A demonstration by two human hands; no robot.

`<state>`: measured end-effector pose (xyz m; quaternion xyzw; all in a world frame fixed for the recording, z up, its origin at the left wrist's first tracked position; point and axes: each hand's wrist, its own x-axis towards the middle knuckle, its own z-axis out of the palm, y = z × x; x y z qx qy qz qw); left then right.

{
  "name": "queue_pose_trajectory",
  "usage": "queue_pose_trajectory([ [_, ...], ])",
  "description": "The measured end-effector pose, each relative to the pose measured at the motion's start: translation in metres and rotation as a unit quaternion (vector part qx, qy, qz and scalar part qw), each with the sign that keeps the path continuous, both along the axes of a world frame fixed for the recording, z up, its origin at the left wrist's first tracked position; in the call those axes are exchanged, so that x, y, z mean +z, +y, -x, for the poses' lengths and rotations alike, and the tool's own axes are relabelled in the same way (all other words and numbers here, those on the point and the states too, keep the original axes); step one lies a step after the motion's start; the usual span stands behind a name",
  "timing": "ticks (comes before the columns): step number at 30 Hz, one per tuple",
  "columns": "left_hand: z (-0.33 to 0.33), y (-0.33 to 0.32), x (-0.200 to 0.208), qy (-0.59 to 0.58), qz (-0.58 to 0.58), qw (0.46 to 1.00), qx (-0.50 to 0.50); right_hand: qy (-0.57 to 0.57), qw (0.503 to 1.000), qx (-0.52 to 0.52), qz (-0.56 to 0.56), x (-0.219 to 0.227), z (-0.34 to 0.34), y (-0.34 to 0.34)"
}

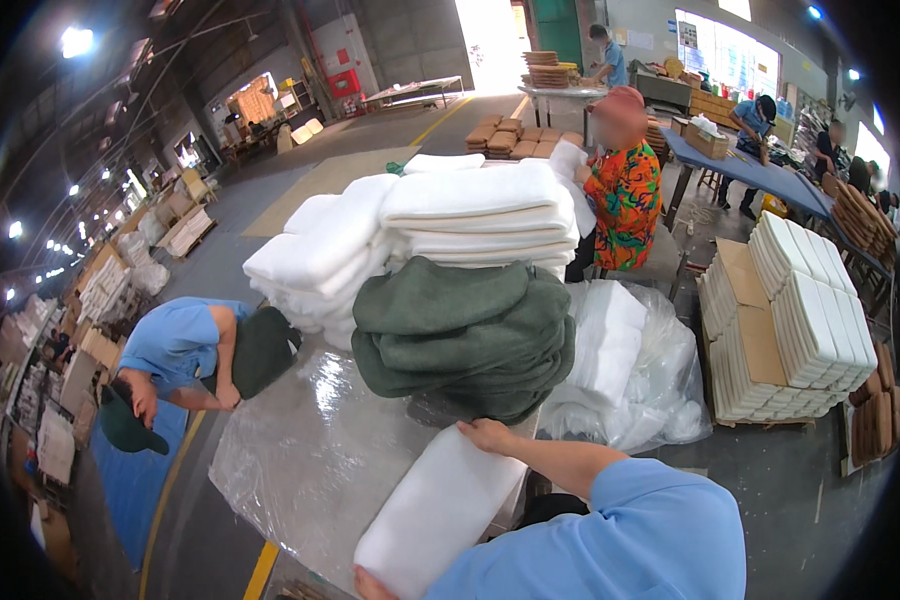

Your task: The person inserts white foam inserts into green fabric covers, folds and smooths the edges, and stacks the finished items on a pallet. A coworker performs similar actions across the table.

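Note:
A smooth white cushion pad [440, 503] lies slantwise on the plastic-covered table, in front of me. My right hand [486, 436] is closed on its far end, fingers bent over the edge. My left hand [372, 585] grips the near left corner at the lower edge of the view and is only partly visible. Just beyond my right hand rises a pile of dark green fabric covers [460, 335], folded and slumped. Behind that pile stand stacks of thick white pads [480, 195].
Clear plastic sheeting [305, 440] covers the table. A co-worker in blue [175, 345] bends over a dark green cushion at the left. Another, in a patterned orange shirt [625, 205], handles white padding. Bagged white wadding [620, 370] and a pallet of stacked cushions [785, 325] stand right.

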<state>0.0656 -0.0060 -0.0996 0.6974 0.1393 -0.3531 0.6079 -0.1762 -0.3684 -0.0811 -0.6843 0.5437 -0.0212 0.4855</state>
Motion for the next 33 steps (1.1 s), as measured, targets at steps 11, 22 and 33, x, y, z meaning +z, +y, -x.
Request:
queue_pose_trajectory([
  [11,0.004,0.018,0.026,-0.041,-0.001,0.996,0.078,-0.322,0.939,-0.122,-0.022,0.018,0.002,-0.005],
  [22,0.088,-0.015,0.159,-0.28,-0.076,0.957,-0.027,-0.306,0.947,-0.076,-0.066,-0.033,0.021,-0.01],
  [33,0.109,-0.082,0.135,-0.403,-0.312,0.727,-0.461,-0.234,0.963,0.118,-0.058,0.009,0.051,-0.041],
])
